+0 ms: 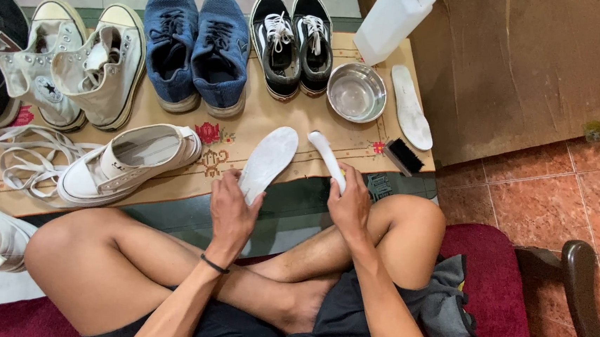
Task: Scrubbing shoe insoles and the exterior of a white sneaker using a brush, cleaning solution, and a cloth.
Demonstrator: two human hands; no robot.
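My left hand [232,209] pinches the white insole [267,160], long axis pointing up-right; my right hand [349,203], just beside, grips the white brush [329,160].

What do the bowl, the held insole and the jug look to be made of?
Bowl: polished metal, likely steel, judging by its mirror-like sheen. Insole in the left hand: matte white, probably foam or fabric-faced, with no gloss. Jug: translucent whitish plastic with a dull surface.
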